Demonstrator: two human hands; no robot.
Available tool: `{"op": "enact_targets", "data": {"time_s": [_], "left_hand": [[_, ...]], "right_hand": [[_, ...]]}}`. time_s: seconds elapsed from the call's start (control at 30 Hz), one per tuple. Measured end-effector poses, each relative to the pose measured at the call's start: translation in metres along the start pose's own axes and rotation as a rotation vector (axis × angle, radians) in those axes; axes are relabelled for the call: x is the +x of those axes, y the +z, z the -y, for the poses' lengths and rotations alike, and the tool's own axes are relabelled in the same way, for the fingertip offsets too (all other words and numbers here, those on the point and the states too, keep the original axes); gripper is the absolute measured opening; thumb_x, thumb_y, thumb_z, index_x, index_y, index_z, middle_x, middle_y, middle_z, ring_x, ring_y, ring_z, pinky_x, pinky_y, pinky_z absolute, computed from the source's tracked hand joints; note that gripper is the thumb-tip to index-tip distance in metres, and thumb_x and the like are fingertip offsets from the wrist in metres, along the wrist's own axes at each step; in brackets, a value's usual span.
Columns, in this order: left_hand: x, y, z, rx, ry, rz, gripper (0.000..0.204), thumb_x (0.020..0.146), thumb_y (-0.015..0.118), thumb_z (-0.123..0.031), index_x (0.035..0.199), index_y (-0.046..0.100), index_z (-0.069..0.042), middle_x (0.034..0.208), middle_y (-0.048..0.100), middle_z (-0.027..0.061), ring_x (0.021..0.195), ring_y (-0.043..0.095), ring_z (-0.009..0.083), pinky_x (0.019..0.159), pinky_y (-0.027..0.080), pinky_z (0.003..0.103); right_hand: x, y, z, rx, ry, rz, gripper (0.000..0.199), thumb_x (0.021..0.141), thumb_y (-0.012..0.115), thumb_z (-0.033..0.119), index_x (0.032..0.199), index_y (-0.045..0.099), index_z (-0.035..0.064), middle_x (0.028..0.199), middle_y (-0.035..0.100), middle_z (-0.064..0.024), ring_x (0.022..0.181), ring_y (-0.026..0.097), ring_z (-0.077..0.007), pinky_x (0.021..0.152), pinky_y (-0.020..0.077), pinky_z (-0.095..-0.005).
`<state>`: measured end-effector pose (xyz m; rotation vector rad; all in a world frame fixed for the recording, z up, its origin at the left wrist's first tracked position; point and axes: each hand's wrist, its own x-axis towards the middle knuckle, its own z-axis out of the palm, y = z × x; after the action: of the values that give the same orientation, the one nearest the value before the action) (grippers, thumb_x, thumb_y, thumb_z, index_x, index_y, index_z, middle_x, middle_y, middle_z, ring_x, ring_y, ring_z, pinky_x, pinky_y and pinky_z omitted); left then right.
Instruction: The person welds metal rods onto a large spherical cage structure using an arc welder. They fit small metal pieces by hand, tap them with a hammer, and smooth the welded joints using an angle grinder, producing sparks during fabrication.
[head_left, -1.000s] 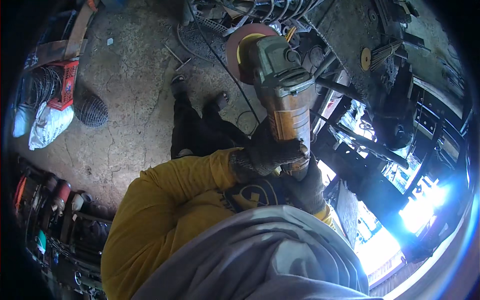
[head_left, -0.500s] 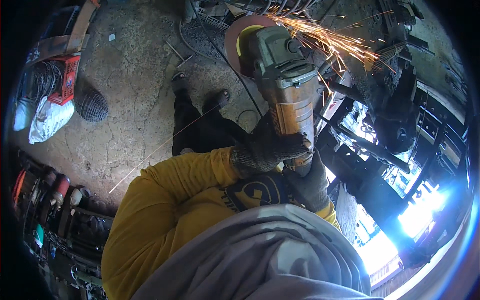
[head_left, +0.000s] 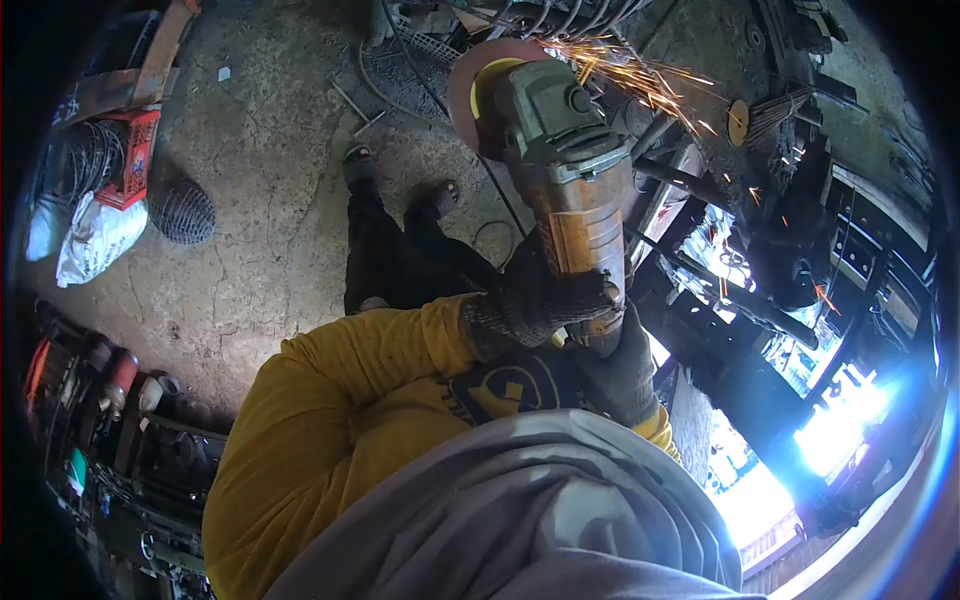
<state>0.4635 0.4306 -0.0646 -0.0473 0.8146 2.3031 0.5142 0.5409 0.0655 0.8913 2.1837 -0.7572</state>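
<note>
An angle grinder [head_left: 585, 220] with a grey-green head and an orange-brown body is gripped in both gloved hands. My left hand [head_left: 530, 312], in a dark knit glove, wraps round the lower body. Closed on the rear end is my right hand [head_left: 620, 372], partly hidden behind the tool. The reddish disc [head_left: 470, 75] with a yellow inner ring points away from me, at the top of the view. Orange sparks [head_left: 630, 70] spray rightward from behind the grinder head. Where the disc touches the work is hidden by the tool.
Bent metal rods [head_left: 590, 15] lie beyond the disc. On the floor at left are a red crate [head_left: 140, 160], a white sack [head_left: 100, 235] and a wire mesh basket [head_left: 184, 212]. Dark metal frames [head_left: 720, 360] crowd the right side, near a bright glare. A T-shaped rod [head_left: 355, 108] rests ahead.
The grinder has shifted very slightly left and toward me. The spark spray is thinner and shorter, and a lone streak at left is gone. Both hands keep their hold.
</note>
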Motion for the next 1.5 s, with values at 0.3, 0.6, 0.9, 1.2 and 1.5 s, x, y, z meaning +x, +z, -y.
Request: {"op": "enact_targets", "data": {"time_s": [0.3, 0.6, 0.9, 1.2, 1.5], "left_hand": [[0.001, 0.001, 0.005, -0.069, -0.046, -0.031, 0.066, 0.079, 0.087, -0.018, 0.131, 0.049, -0.003, 0.117, 0.062, 0.0093, 0.105, 0.063, 0.0176, 0.091, 0.055, 0.035], [-0.003, 0.006, -0.025, -0.133, -0.152, -0.059, 0.061, 0.08, 0.084, -0.01, 0.13, 0.05, -0.005, 0.115, 0.062, 0.0074, 0.104, 0.063, 0.0171, 0.091, 0.055, 0.035], [-0.001, 0.005, -0.023, -0.054, -0.12, -0.022, 0.053, 0.082, 0.081, -0.01, 0.127, 0.053, -0.004, 0.114, 0.064, 0.0075, 0.104, 0.064, 0.017, 0.092, 0.055, 0.035], [0.0, -0.002, 0.009, -0.009, 0.125, 0.0, 0.052, 0.089, 0.078, -0.027, 0.129, 0.056, -0.003, 0.125, 0.062, 0.0092, 0.109, 0.063, 0.0201, 0.092, 0.055, 0.04], [0.005, 0.009, -0.009, -0.124, 0.088, -0.112, 0.048, 0.081, 0.082, -0.013, 0.122, 0.06, -0.004, 0.104, 0.068, 0.0052, 0.094, 0.066, 0.0147, 0.081, 0.057, 0.034]], "right_hand": [[-0.003, -0.001, 0.003, 0.006, -0.011, -0.006, 0.078, 0.077, 0.083, 0.018, 0.145, 0.045, 0.0047, 0.125, 0.068, -0.02, 0.118, 0.067, -0.032, 0.099, 0.0527, -0.0424], [0.0, -0.003, 0.011, -0.034, -0.022, 0.01, 0.075, 0.077, 0.081, 0.015, 0.143, 0.046, 0.0039, 0.123, 0.068, -0.0209, 0.117, 0.067, -0.0334, 0.098, 0.0531, -0.0435], [0.001, -0.004, 0.008, -0.018, -0.079, -0.027, 0.071, 0.077, 0.08, 0.012, 0.14, 0.049, 0.0028, 0.121, 0.069, -0.0218, 0.114, 0.068, -0.0344, 0.095, 0.0543, -0.044], [0.002, -0.005, 0.006, -0.049, -0.069, -0.048, 0.071, 0.077, 0.081, 0.013, 0.14, 0.049, 0.0026, 0.119, 0.069, -0.0232, 0.115, 0.067, -0.0357, 0.095, 0.0539, -0.0444], [0.005, -0.007, 0.009, -0.01, -0.117, -0.04, 0.076, 0.075, 0.083, 0.014, 0.141, 0.048, 0.0035, 0.117, 0.07, -0.0232, 0.111, 0.069, -0.0351, 0.093, 0.0554, -0.0437]]}}
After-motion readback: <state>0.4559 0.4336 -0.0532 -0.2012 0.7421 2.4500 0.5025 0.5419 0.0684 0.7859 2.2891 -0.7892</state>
